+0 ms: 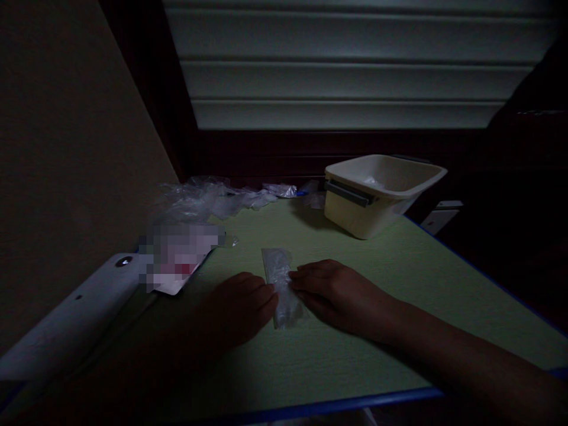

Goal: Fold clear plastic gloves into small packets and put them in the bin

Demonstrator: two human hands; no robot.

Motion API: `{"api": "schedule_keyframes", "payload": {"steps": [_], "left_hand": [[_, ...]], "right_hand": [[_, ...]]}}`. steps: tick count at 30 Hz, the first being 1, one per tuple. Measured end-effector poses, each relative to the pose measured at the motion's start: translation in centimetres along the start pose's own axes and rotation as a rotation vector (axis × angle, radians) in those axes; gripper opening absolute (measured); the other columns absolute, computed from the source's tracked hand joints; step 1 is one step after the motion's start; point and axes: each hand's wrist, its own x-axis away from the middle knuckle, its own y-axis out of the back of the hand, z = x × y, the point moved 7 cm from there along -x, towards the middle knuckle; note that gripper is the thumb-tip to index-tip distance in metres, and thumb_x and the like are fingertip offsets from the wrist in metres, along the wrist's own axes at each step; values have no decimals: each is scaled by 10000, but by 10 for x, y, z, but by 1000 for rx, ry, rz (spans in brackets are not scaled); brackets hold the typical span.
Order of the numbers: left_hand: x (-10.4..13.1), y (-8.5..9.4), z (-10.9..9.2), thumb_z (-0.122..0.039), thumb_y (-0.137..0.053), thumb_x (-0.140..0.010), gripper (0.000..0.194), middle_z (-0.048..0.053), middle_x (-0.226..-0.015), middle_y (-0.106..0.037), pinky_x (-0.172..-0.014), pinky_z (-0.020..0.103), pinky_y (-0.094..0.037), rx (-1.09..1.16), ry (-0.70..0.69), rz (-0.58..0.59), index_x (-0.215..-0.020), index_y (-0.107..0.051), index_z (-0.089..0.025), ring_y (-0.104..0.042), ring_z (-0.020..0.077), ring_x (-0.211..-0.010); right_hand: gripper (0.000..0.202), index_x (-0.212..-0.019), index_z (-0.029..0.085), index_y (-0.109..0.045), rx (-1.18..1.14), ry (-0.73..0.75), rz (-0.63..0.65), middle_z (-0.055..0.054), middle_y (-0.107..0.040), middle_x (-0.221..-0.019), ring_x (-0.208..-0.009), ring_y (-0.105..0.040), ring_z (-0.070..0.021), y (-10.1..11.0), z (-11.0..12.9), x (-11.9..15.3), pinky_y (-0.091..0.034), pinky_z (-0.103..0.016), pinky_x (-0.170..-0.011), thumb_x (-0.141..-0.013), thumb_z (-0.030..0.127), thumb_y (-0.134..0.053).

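A clear, crinkled plastic bag point(279, 272), folded into a narrow strip, lies flat on the green tabletop between my hands. My left hand point(244, 305) is closed at the bag's left edge, its curled fingers and thumb touching the film. From the other side, my right hand point(335, 290) rests its fingertips on the bag's right edge. Its fingers are stretched out and fairly flat, with the thumb lower down. Dim light hides the detail of the left fingers.
A cream plastic bin point(355, 213) with dark handles stands at the back right. Crumpled clear plastic bags point(208, 198) pile up at the back left. A white device point(89, 313) and a partly blurred packet point(177, 284) lie at left. The green table point(377, 373) has a blue edge.
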Motion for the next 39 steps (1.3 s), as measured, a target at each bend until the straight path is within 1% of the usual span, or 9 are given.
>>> {"api": "schedule_keyframes", "payload": {"steps": [2,7,13,16,19,22,25,29,39], "left_hand": [[0,-5,3,-22,-472,-881,179,55,-843,-674,-670,327,-481,7,20,40,-868,-617,-127,-605,203,-736],[4,0,7,-7,-471,-867,176,53,-868,-657,-723,332,-480,136,86,-19,-891,-594,-131,-605,205,-786],[2,-9,11,-4,-475,-826,179,40,-792,-637,-679,340,-477,232,190,93,-812,-589,-142,-598,214,-720],[3,-6,14,-47,-473,-842,149,45,-772,-632,-677,337,-477,275,230,33,-795,-580,-141,-590,208,-706],[7,4,15,-68,-390,-886,215,54,-768,-624,-679,313,-455,313,243,-117,-805,-577,-138,-570,188,-699],[9,9,14,-64,-352,-896,261,47,-746,-612,-667,290,-433,336,227,-185,-791,-579,-141,-546,172,-679],[8,5,14,-63,-376,-879,245,46,-748,-615,-662,286,-429,356,229,-157,-774,-582,-143,-543,171,-684],[6,1,14,-87,-440,-851,173,40,-745,-611,-657,294,-442,385,226,-119,-777,-586,-142,-546,176,-691],[3,0,14,-67,-556,-836,113,51,-863,-654,-756,316,-481,387,225,-46,-793,-640,-129,-588,187,-818]], "right_hand": [[231,-1043,115,-683,2,-9,2,-137,-700,-1085,-1004,-653,-234,0,0,0,-501,-398,-888,-876,130,-524],[255,-1056,130,-663,-15,-32,10,-131,-692,-1092,-1012,-640,-234,-1,0,1,-482,-398,-895,-839,131,-528],[224,-1004,152,-654,-62,-33,28,-124,-671,-1112,-1031,-617,-235,-2,3,2,-436,-390,-918,-811,177,-542],[295,-1039,145,-645,-87,-28,35,-121,-659,-1136,-1043,-603,-244,-1,5,3,-414,-398,-931,-755,179,-574],[368,-1113,127,-623,-89,-36,40,-123,-662,-1123,-1035,-599,-252,0,5,3,-404,-408,-934,-755,214,-604],[268,-1062,131,-639,-86,-31,18,-125,-675,-1079,-1008,-607,-247,0,4,2,-423,-398,-904,-811,205,-581],[174,-980,150,-654,-90,4,-20,-111,-686,-1012,-958,-616,-221,0,5,1,-440,-366,-862,-856,151,-532],[157,-919,142,-661,-100,50,4,-91,-687,-899,-850,-621,-203,-3,8,1,-449,-340,-794,-870,120,-513],[189,-884,134,-668,-182,-27,-34,-86,-702,-846,-782,-631,-198,0,4,1,-455,-329,-746,-904,150,-481]]}}
